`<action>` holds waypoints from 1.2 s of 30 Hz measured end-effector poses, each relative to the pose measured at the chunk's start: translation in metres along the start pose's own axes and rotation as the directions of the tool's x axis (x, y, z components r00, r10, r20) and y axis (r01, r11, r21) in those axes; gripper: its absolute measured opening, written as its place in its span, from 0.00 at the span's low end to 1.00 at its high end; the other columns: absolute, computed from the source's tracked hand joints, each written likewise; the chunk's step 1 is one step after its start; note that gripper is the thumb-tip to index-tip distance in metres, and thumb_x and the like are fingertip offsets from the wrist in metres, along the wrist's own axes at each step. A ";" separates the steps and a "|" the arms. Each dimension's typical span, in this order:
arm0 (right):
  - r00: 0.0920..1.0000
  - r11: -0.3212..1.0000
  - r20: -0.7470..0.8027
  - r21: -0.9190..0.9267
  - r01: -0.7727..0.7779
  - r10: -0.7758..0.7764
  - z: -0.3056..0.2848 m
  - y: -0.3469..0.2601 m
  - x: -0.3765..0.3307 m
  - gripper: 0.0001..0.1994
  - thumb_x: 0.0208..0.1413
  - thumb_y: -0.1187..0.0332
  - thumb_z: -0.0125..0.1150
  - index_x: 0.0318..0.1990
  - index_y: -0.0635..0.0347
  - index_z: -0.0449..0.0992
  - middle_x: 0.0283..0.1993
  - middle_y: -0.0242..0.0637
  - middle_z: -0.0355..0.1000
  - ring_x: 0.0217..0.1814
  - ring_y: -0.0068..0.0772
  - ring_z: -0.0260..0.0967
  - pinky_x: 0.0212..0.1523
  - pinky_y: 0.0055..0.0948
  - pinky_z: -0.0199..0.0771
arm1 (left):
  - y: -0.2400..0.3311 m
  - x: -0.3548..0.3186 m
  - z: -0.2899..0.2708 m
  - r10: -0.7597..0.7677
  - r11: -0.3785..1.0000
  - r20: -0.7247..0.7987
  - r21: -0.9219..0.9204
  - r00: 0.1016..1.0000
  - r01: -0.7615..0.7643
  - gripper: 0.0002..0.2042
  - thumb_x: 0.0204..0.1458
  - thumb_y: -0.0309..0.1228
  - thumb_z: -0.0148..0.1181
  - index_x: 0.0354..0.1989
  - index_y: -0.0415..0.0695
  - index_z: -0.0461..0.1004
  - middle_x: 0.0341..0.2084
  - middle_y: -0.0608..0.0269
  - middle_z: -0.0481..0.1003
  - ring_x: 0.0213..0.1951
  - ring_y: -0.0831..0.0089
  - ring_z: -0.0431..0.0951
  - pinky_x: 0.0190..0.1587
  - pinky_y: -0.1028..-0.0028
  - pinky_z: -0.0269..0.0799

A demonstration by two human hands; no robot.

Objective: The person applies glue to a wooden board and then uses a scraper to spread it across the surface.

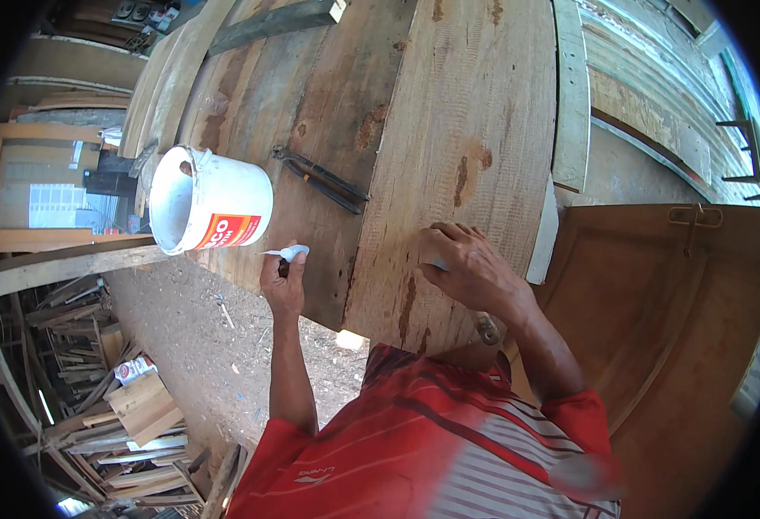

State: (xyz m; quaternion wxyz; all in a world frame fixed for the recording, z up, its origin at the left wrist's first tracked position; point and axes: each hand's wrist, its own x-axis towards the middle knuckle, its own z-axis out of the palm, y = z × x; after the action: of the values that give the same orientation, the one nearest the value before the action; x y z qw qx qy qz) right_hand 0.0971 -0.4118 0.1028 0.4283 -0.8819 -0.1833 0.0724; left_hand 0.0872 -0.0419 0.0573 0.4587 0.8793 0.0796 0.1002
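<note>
My left hand [283,290] is closed round a small tool with a dark handle and a thin, white-coated blade [293,252], perhaps a putty knife, held just off the bench's near left edge. My right hand [466,264] is curled over the wooden bench top [449,104], gripping a pale flat piece [433,257] mostly hidden by the fingers. A white plastic bucket [240,195] with a red label lies tilted on the left side, its mouth facing left. Right of it, pincers [321,180] with black and orange handles rest on the boards.
A dark timber bar [276,24] lies across the far boards. A rounded metal-looking object [486,328] is by the bench's near edge, under my right forearm. Brown wooden panels [657,294] stand at right. Scrap wood [146,432] is piled low at left.
</note>
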 end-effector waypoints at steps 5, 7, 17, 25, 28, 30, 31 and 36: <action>0.999 0.998 -0.002 -0.042 -0.036 0.036 0.002 0.000 -0.001 0.22 0.59 0.61 0.67 0.56 0.65 0.75 0.61 0.51 0.74 0.65 0.56 0.70 0.68 0.48 0.66 | -0.005 0.001 0.005 -0.026 0.999 -0.016 -0.032 1.000 0.026 0.13 0.57 0.28 0.73 0.48 0.37 0.81 0.37 0.65 0.80 0.37 0.80 0.77 0.41 0.76 0.75; 0.996 0.994 0.036 -0.073 -0.077 0.079 -0.001 -0.010 0.005 0.23 0.60 0.61 0.67 0.57 0.65 0.74 0.59 0.52 0.74 0.63 0.57 0.71 0.66 0.49 0.68 | -0.008 0.001 0.004 0.040 0.999 -0.020 0.004 0.999 -0.039 0.14 0.55 0.28 0.74 0.48 0.38 0.81 0.37 0.64 0.81 0.35 0.79 0.77 0.39 0.75 0.75; 0.959 0.960 -0.081 -0.094 0.265 -0.273 -0.020 -0.162 0.123 0.18 0.58 0.72 0.70 0.55 0.65 0.77 0.48 0.49 0.77 0.45 0.52 0.78 0.43 0.44 0.80 | 0.004 0.002 0.002 0.136 0.988 -0.007 -0.070 0.991 -0.136 0.20 0.51 0.34 0.77 0.50 0.45 0.80 0.34 0.66 0.79 0.29 0.80 0.76 0.32 0.74 0.75; 0.617 0.588 0.358 -0.200 0.784 -0.701 0.071 -0.282 0.306 0.07 0.64 0.70 0.60 0.44 0.61 0.78 0.47 0.50 0.78 0.46 0.56 0.77 0.48 0.49 0.76 | 0.004 0.000 -0.010 0.113 0.982 0.049 -0.159 0.992 -0.104 0.21 0.53 0.33 0.74 0.53 0.45 0.75 0.40 0.59 0.77 0.32 0.65 0.80 0.37 0.66 0.80; 0.673 0.731 0.696 -0.321 0.603 -0.250 0.115 -0.305 0.345 0.09 0.65 0.70 0.58 0.45 0.64 0.80 0.46 0.52 0.80 0.48 0.54 0.78 0.51 0.47 0.76 | -0.002 0.003 -0.002 0.222 0.961 -0.081 -0.153 0.972 -0.232 0.21 0.53 0.32 0.74 0.54 0.45 0.75 0.40 0.59 0.78 0.35 0.62 0.81 0.37 0.65 0.80; 0.635 0.790 0.771 -0.366 0.491 -0.038 0.151 -0.287 0.359 0.09 0.66 0.72 0.51 0.44 0.63 0.79 0.44 0.49 0.79 0.46 0.56 0.78 0.49 0.49 0.76 | -0.003 0.003 -0.002 0.207 0.959 -0.052 -0.185 0.977 -0.213 0.20 0.54 0.33 0.73 0.53 0.45 0.75 0.41 0.57 0.78 0.38 0.58 0.82 0.39 0.63 0.80; 0.589 0.709 0.802 -0.355 0.609 -0.104 0.161 -0.273 0.362 0.09 0.66 0.71 0.53 0.44 0.63 0.79 0.43 0.48 0.80 0.46 0.51 0.79 0.48 0.47 0.77 | -0.003 0.002 -0.002 0.198 0.958 -0.037 -0.203 0.979 -0.202 0.20 0.54 0.33 0.73 0.53 0.45 0.74 0.41 0.56 0.78 0.39 0.56 0.82 0.40 0.62 0.81; 0.398 0.425 0.878 -0.265 0.866 -0.265 0.187 -0.246 0.378 0.08 0.67 0.70 0.56 0.45 0.63 0.80 0.41 0.44 0.81 0.44 0.42 0.80 0.46 0.41 0.79 | -0.003 0.000 -0.004 0.151 0.964 0.062 -0.231 0.987 -0.133 0.19 0.56 0.35 0.70 0.53 0.45 0.74 0.43 0.57 0.76 0.41 0.57 0.82 0.41 0.62 0.81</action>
State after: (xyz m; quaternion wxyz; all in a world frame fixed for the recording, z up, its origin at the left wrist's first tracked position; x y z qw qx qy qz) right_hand 0.3287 0.0093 0.1898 -0.0601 -0.7214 -0.6683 0.1713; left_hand 0.0857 -0.0371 0.0572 0.5504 0.8280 -0.0138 0.1065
